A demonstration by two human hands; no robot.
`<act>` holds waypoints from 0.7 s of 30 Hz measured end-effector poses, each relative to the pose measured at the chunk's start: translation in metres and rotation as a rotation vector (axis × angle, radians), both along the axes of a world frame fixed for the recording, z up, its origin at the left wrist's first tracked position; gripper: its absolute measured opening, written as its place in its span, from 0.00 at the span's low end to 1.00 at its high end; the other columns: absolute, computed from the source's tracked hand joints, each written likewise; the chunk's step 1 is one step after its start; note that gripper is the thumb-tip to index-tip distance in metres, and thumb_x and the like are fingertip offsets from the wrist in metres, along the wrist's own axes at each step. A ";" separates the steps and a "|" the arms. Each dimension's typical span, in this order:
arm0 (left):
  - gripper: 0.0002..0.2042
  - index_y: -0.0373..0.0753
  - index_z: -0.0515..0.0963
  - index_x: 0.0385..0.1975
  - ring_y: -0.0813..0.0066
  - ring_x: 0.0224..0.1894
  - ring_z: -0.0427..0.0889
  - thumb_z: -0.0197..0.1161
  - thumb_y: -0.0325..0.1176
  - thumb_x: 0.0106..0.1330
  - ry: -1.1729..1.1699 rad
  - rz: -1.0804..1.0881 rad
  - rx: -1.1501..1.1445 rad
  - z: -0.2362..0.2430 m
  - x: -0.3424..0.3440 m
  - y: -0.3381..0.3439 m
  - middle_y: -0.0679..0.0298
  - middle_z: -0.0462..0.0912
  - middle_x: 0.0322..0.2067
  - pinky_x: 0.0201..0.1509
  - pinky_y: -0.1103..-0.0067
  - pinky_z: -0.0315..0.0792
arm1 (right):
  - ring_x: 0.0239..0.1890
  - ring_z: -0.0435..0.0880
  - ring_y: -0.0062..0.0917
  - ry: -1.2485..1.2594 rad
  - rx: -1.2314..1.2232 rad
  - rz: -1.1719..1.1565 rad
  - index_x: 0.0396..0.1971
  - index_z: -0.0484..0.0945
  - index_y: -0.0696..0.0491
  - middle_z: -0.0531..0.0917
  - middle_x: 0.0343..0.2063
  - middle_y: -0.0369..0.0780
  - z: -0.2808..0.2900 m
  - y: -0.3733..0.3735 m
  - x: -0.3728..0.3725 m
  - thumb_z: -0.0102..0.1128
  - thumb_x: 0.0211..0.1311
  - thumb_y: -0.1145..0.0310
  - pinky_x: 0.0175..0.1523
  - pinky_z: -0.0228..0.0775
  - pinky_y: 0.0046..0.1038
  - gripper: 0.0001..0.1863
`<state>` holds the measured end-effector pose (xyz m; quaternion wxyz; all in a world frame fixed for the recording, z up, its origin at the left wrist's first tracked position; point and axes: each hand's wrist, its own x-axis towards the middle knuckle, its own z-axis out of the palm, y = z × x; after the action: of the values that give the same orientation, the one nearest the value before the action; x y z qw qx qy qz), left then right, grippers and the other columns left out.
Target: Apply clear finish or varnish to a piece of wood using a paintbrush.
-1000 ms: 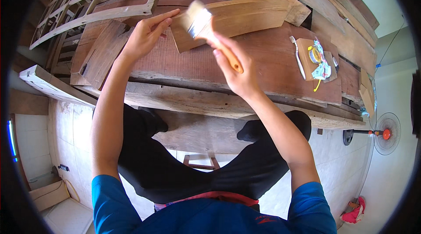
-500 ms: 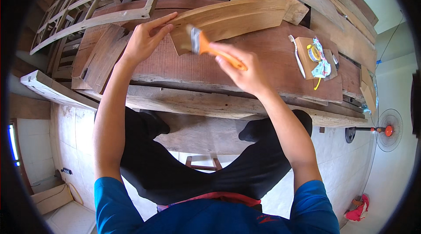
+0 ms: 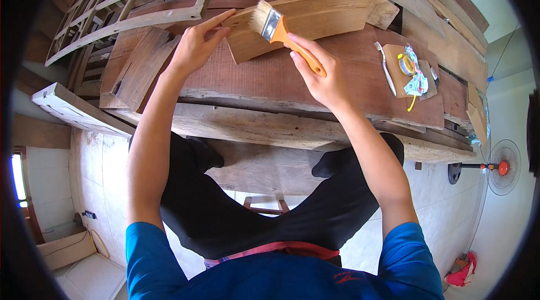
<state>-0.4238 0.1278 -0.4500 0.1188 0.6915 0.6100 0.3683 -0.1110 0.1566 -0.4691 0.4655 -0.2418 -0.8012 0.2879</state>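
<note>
My right hand is closed around the orange handle of a flat paintbrush. Its pale bristles rest against the face of a curved wooden board, near the board's left end. At that same end is my left hand, with index finger and thumb stretched out and apart and their tips at the board's edge; its other fingers are partly hidden. Beneath the curved board lies a wide reddish-brown plank.
A toothbrush, a yellow tape roll and a crumpled light-blue wrapper lie on small wood pieces at right. Slatted wooden frames fill the far left. A dark wood block sits left; a fan stands right.
The paintbrush in my right hand has moved up and slightly right, its bristles now farther up the board's face. My left hand stays at the board's end; the whole view has shifted slightly.
</note>
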 end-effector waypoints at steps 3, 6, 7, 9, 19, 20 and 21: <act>0.24 0.56 0.75 0.74 0.78 0.37 0.78 0.63 0.37 0.79 -0.040 0.009 -0.039 -0.003 -0.002 0.004 0.59 0.88 0.39 0.50 0.75 0.78 | 0.51 0.92 0.33 -0.038 -0.080 0.083 0.63 0.83 0.48 0.91 0.52 0.43 0.000 -0.011 -0.009 0.66 0.75 0.67 0.53 0.85 0.34 0.19; 0.24 0.55 0.75 0.74 0.79 0.35 0.76 0.63 0.37 0.79 -0.052 -0.008 0.009 -0.003 -0.007 0.001 0.62 0.86 0.35 0.49 0.75 0.78 | 0.51 0.92 0.31 -0.384 -0.053 0.177 0.63 0.83 0.44 0.91 0.53 0.41 0.008 -0.009 -0.007 0.66 0.74 0.67 0.53 0.85 0.33 0.19; 0.24 0.57 0.76 0.73 0.69 0.41 0.84 0.63 0.38 0.78 -0.050 0.012 -0.035 0.000 -0.004 0.001 0.56 0.89 0.40 0.53 0.71 0.79 | 0.52 0.92 0.29 -0.354 -0.067 0.158 0.63 0.83 0.42 0.91 0.54 0.40 0.007 -0.005 -0.004 0.66 0.75 0.66 0.54 0.85 0.33 0.19; 0.24 0.58 0.77 0.72 0.58 0.47 0.92 0.64 0.39 0.77 -0.038 0.019 -0.080 0.005 0.002 0.001 0.50 0.91 0.45 0.57 0.66 0.81 | 0.52 0.92 0.29 -0.182 -0.070 0.099 0.64 0.83 0.42 0.90 0.54 0.41 0.002 0.004 0.001 0.65 0.75 0.66 0.54 0.85 0.33 0.19; 0.21 0.48 0.81 0.66 0.75 0.44 0.90 0.68 0.34 0.74 -0.221 -0.045 -0.027 -0.002 0.011 0.004 0.57 0.92 0.42 0.51 0.76 0.81 | 0.49 0.93 0.32 -0.087 -0.073 0.123 0.63 0.82 0.45 0.91 0.51 0.41 0.007 0.003 0.016 0.66 0.75 0.63 0.52 0.83 0.31 0.19; 0.21 0.48 0.81 0.66 0.75 0.44 0.90 0.68 0.34 0.74 -0.217 -0.051 -0.020 -0.001 0.014 0.001 0.57 0.92 0.42 0.51 0.76 0.81 | 0.49 0.93 0.32 0.018 -0.092 0.093 0.62 0.83 0.46 0.92 0.49 0.42 0.009 0.005 0.018 0.66 0.75 0.64 0.51 0.83 0.30 0.18; 0.21 0.49 0.81 0.66 0.73 0.46 0.91 0.68 0.34 0.74 -0.201 -0.036 -0.029 -0.003 0.020 -0.004 0.56 0.92 0.45 0.51 0.75 0.82 | 0.48 0.93 0.32 0.121 -0.108 0.067 0.61 0.83 0.48 0.92 0.47 0.42 0.011 0.006 0.020 0.65 0.75 0.65 0.50 0.83 0.30 0.18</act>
<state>-0.4039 0.1241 -0.4526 0.1961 0.6602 0.5877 0.4247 -0.0909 0.1623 -0.4576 0.4894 -0.2218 -0.7625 0.3604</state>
